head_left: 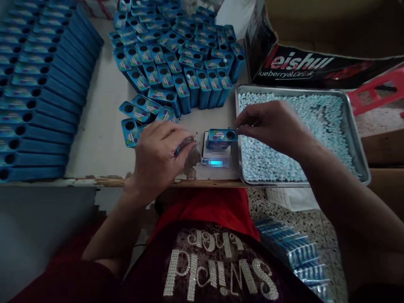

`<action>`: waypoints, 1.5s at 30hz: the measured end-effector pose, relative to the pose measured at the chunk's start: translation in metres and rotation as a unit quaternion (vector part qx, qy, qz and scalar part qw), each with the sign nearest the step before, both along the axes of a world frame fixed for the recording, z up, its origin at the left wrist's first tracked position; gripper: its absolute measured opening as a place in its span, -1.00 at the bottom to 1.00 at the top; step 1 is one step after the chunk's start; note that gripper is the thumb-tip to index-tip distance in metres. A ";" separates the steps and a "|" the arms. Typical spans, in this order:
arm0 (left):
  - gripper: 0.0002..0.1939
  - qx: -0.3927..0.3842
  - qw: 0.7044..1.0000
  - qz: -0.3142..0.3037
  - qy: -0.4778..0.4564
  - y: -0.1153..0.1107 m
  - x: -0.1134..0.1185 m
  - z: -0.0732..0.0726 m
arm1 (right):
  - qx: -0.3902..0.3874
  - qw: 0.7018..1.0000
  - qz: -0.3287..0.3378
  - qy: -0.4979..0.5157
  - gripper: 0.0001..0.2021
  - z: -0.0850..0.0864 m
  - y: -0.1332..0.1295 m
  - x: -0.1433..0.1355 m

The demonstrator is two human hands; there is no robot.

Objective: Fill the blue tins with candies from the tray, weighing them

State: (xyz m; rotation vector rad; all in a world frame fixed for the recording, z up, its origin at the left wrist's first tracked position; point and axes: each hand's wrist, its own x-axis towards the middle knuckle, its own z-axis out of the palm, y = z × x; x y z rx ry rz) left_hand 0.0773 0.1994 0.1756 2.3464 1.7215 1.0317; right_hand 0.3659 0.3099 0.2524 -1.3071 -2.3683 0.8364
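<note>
A small blue box (222,135) with a round hole in its top stands on a small digital scale (205,147) with a lit blue display. My right hand (274,124) has its fingers pinched together at the box's hole end, above the left rim of the metal tray (239,126). Whatever those fingertips hold is hidden. Pale blue-white pellets (268,158) cover most of the tray. Left of the scale, my left hand (162,147) is curled round another blue box (177,150), of which only a bit shows between thumb and fingers.
Many similar blue boxes (164,75) stand crowded at the table's back middle. Long rows of them (47,105) fill the left side. Behind the tray stands an open printed carton (296,67). A red plastic piece (375,92) juts in at right. Wrapped blue packs (293,248) lie below the table.
</note>
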 end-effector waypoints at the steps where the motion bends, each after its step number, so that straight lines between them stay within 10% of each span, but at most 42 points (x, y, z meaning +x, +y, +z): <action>1: -0.91 -0.001 1.000 -0.002 -0.004 0.006 0.008 -0.003 | 0.014 1.000 0.004 -0.010 -0.87 0.000 -0.001 -0.002; 16: -0.92 -0.090 0.996 -0.004 -0.018 0.054 0.090 -0.005 | -0.005 1.000 -0.023 0.016 -0.89 -0.013 -0.002 0.022; 22: -0.94 -0.096 0.995 -0.002 -0.037 0.050 0.074 0.010 | 0.014 0.999 -0.027 0.017 -0.88 -0.006 -0.002 0.014; 36: -0.92 -0.091 0.994 -0.010 -0.054 0.067 0.090 -0.022 | -0.001 0.998 -0.019 0.052 -0.90 -0.017 0.001 0.012; 45: -0.85 0.010 0.994 0.074 -0.081 0.035 0.054 0.022 | 0.003 1.000 -0.012 0.025 -0.86 -0.014 -0.004 0.007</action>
